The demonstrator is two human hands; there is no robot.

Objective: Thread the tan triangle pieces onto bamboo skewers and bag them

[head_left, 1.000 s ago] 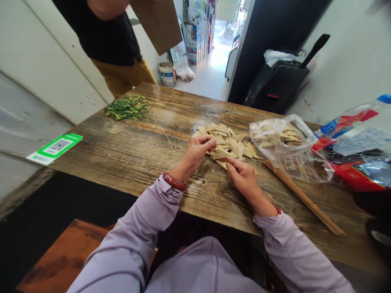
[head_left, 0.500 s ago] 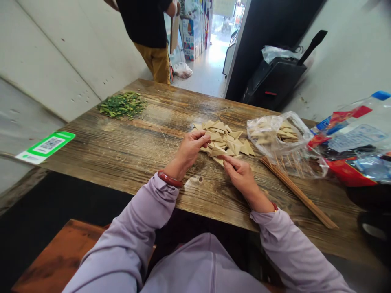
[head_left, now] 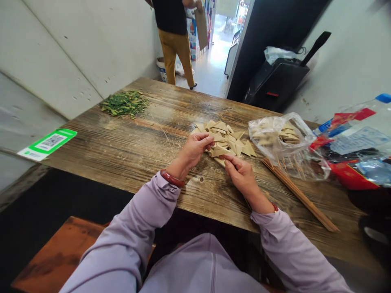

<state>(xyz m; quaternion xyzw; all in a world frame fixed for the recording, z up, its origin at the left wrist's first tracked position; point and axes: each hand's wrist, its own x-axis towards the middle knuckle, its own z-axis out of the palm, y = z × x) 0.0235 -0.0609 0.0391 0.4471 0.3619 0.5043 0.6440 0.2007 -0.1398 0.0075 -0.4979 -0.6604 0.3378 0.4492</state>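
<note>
Over the near side of a heap of flat tan triangular pieces (head_left: pixel 233 142), my left hand (head_left: pixel 195 149) is closed, thumb and fingertips pinched together. My right hand (head_left: pixel 242 173) is closed in a pinch at the heap's front edge, its index finger stretched toward my left fingertips. Whatever either pinch holds is too small or hidden to make out. One tan triangle (head_left: pixel 218 151) lies between the two hands. To the right of my right hand lies a bundle of thin wooden skewers (head_left: pixel 301 195). Beyond it, a clear plastic bag (head_left: pixel 265 136) holds more tan pieces on sticks.
Chopped green leaves (head_left: pixel 125 103) are piled at the wooden table's (head_left: pixel 128 150) far left, with a green QR-code card (head_left: pixel 49 143) at its left edge. Plastic bottles and red packaging (head_left: pixel 351 173) crowd the right. Past the table stand a person (head_left: pixel 174 36) and a black bin (head_left: pixel 276 83).
The person beyond the table has moved right and farther off, and a bucket now shows beside their legs. My hands stay at the heap with almost no movement; the view shifts slightly.
</note>
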